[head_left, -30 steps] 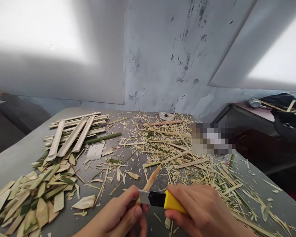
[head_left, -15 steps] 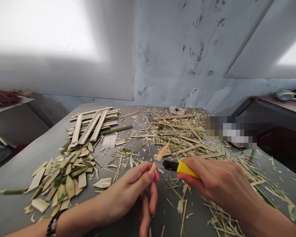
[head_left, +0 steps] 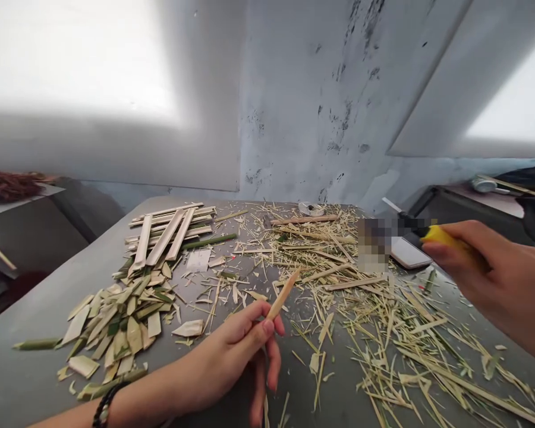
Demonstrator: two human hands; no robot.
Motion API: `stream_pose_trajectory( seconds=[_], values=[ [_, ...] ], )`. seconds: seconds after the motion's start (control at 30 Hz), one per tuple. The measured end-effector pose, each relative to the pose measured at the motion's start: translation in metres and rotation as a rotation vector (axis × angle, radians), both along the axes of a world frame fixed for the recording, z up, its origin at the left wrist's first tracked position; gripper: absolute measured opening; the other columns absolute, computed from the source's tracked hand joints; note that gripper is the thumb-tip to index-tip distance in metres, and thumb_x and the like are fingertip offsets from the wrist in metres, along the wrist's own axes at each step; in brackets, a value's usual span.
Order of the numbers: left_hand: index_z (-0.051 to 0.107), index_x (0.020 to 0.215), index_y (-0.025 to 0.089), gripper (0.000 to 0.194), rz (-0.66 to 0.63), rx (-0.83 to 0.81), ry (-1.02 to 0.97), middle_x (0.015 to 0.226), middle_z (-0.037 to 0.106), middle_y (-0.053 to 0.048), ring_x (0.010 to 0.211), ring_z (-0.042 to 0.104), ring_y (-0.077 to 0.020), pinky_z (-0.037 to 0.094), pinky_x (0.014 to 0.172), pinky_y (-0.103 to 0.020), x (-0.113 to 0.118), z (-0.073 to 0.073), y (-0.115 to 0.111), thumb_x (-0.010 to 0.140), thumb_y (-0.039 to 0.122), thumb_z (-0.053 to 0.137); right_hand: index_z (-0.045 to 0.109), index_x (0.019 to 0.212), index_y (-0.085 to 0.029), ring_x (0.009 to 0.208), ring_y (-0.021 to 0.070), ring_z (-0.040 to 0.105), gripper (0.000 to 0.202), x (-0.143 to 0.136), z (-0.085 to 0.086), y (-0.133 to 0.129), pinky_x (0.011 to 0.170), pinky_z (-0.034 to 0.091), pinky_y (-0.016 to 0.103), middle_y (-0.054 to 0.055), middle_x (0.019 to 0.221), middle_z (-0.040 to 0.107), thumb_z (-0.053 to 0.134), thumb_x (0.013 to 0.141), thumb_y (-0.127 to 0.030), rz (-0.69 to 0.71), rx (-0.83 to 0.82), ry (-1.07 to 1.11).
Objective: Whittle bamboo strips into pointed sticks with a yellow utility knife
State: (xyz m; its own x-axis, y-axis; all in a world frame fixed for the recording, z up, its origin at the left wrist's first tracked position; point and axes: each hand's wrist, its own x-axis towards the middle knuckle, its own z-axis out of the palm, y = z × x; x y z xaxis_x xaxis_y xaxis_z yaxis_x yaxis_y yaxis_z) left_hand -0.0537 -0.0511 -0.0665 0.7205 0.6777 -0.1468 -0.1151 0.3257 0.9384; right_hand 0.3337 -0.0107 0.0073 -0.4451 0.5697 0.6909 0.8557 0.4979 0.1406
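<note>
Between the thumb and fingers of my left hand (head_left: 245, 342) is a small bamboo piece (head_left: 284, 296), its pale pointed end aimed up and away. My right hand (head_left: 494, 273) is closed round the yellow handle of a utility knife (head_left: 446, 241), raised at the right and apart from the bamboo. The knife's blade is out and points up to the left. Left of my left hand lies a pile of short cut bamboo pieces (head_left: 120, 327). Behind that pile, longer split bamboo strips (head_left: 169, 238) are stacked crosswise.
Thin bamboo shavings (head_left: 383, 333) cover much of the grey table (head_left: 40, 380) on the right. A roll of tape (head_left: 311, 209) and a long wooden stick (head_left: 303, 220) lie at the back. A phone (head_left: 410, 254) rests near the right edge. A wall (head_left: 294, 119) stands behind.
My right hand has lifted the knife off the bamboo and swung it up to the right. My left hand keeps its hold on the bamboo piece. The view has shifted slightly.
</note>
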Motion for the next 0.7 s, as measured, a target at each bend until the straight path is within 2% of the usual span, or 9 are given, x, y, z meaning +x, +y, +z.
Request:
stream_pose_trajectory(
  seconds=[0.1, 0.17, 0.33, 0.47, 0.7],
  values=[
    [0.044, 0.107, 0.023, 0.029, 0.051, -0.024, 0.003, 0.074, 0.067, 0.003, 0.04, 0.059, -0.0037, 0.041, 0.041, -0.01, -0.001, -0.001, -0.001, 0.109, 0.051, 0.038, 0.077, 0.099, -0.026, 0.053, 0.0162, 0.061, 0.051, -0.038, -0.003, -0.003, 0.054, 0.038, 0.03, 0.005, 0.065, 0.069, 0.042, 0.105, -0.063, 0.061, -0.036, 0.025],
    [0.045, 0.108, 0.023, 0.029, 0.072, -0.036, 0.018, 0.071, 0.066, 0.004, 0.041, 0.059, -0.0049, 0.04, 0.04, -0.011, -0.001, -0.001, -0.003, 0.109, 0.052, 0.04, 0.074, 0.105, -0.026, 0.06, 0.0174, 0.065, 0.046, -0.065, -0.009, -0.004, 0.057, 0.042, 0.029, 0.005, 0.073, 0.072, 0.044, 0.105, -0.061, 0.122, -0.08, 0.032],
    [0.049, 0.108, 0.023, 0.04, 0.178, -0.057, 0.053, 0.067, 0.067, 0.003, 0.042, 0.055, -0.007, 0.037, 0.04, -0.013, 0.004, -0.009, -0.006, 0.104, 0.063, 0.046, 0.061, 0.122, -0.023, 0.07, 0.016, 0.069, 0.034, -0.11, -0.047, -0.017, 0.062, 0.046, 0.028, 0.003, 0.089, 0.075, 0.049, 0.107, -0.051, 0.274, -0.248, 0.032],
    [0.053, 0.105, 0.022, 0.049, 0.241, -0.019, 0.064, 0.058, 0.063, 0.004, 0.04, 0.048, -0.0079, 0.036, 0.041, -0.015, 0.008, -0.02, -0.009, 0.099, 0.071, 0.047, 0.06, 0.109, -0.022, 0.063, 0.0146, 0.063, 0.029, -0.121, -0.072, -0.022, 0.058, 0.039, 0.029, -0.001, 0.08, 0.069, 0.051, 0.107, -0.05, 0.284, -0.306, 0.013],
    [0.056, 0.104, 0.022, 0.056, 0.245, -0.022, 0.121, 0.058, 0.062, 0.004, 0.04, 0.045, -0.0077, 0.037, 0.043, -0.016, 0.009, -0.019, -0.009, 0.096, 0.077, 0.045, 0.055, 0.094, -0.023, 0.051, 0.0126, 0.054, 0.031, -0.122, -0.075, -0.016, 0.051, 0.03, 0.03, -0.005, 0.066, 0.059, 0.046, 0.109, -0.048, 0.305, -0.319, -0.018]
  ],
)
